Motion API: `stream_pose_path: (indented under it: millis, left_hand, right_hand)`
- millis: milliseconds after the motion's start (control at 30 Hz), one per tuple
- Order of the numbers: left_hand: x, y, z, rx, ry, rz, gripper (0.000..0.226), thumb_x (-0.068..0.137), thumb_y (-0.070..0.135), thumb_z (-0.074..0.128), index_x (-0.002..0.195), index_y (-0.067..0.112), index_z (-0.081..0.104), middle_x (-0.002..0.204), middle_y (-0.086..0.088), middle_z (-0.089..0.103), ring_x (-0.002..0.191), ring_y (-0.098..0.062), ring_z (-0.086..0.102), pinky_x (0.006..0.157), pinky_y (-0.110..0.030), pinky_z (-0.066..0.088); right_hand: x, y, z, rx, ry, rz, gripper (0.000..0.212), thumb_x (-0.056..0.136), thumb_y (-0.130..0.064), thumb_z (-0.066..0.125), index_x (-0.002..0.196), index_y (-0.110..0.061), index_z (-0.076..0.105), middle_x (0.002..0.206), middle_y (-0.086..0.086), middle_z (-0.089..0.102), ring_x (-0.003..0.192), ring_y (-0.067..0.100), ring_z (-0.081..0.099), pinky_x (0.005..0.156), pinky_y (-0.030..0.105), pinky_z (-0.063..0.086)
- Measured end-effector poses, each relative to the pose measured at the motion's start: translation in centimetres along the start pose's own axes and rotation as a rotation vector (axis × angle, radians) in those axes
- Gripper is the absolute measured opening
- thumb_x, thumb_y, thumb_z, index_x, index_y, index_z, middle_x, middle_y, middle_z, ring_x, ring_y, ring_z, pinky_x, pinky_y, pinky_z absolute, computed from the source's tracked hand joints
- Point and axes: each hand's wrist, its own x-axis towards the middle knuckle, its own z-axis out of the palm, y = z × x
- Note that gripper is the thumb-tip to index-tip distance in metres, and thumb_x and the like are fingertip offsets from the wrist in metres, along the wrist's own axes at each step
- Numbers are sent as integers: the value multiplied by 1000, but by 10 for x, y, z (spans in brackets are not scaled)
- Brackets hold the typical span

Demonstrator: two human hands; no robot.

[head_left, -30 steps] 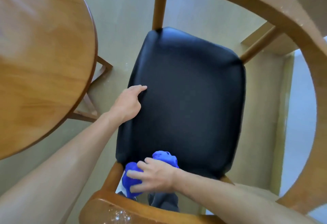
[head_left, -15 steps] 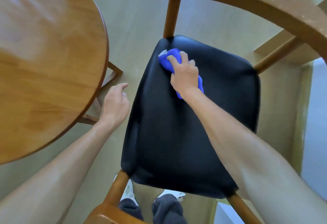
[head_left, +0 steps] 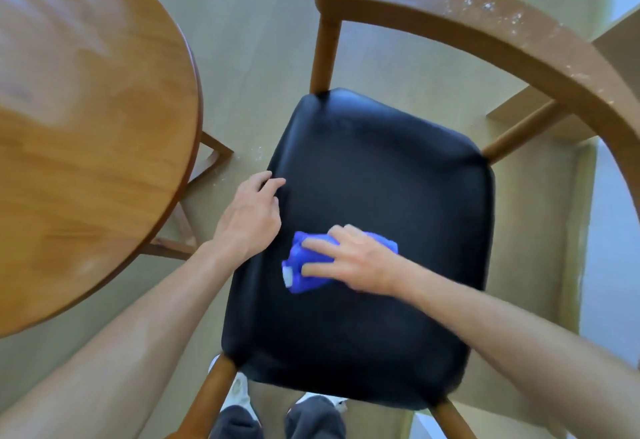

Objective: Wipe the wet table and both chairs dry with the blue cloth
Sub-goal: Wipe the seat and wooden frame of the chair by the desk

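Your right hand (head_left: pixel 360 263) presses the bunched blue cloth (head_left: pixel 306 267) flat onto the black seat (head_left: pixel 381 196) of the chair (head_left: pixel 485 33), fingers spread over it rather than curled around it, so the grip is loose and pinning, not clenched. The cloth sits left of the seat's middle, well inside every edge, with bare seat open ahead of it and to its right. Your left hand (head_left: pixel 251 220) rests on the seat's left edge, fingers bent, holding nothing. The round table (head_left: pixel 86 127) stands to the left, its rim apart from the seat with a strip of floor (head_left: pixel 256 40) between. The curved armrest arcs over the far and right sides, speckled with pale spots. Your shoes (head_left: pixel 239 393) show below the near edge.
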Motion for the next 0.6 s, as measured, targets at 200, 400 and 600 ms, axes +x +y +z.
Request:
stream_pose_path:
  millis: [200, 400, 600]
  left_hand:
    - [-19, -7, 20, 78, -93, 18, 43, 101, 19, 36, 143, 24, 40, 156, 6, 24, 144, -14, 17, 114, -33, 23]
    - [-42, 1, -1, 147, -183, -48, 44, 101, 20, 34, 145, 23, 37, 157, 3, 21, 144, -18, 19, 114, -38, 27]
    - [-77, 40, -54, 208, -209, 21, 44, 102, 24, 33, 145, 20, 37, 156, 2, 24, 144, -19, 20, 116, -41, 26]
  right_hand:
    - [11, 109, -14, 135, 61, 1225, 55, 85, -4, 50, 136, -25, 47, 145, 7, 36, 94, 36, 48, 79, 43, 46]
    - [-23, -27, -15, 237, 19, 883, 53, 65, 5, 59, 112, -16, 67, 125, 18, 58, 70, 34, 52, 62, 39, 50]
    - [-62, -77, -58, 562, -395, 680, 53, 86, -6, 44, 131, -33, 48, 144, -4, 34, 98, 30, 46, 89, 41, 44]
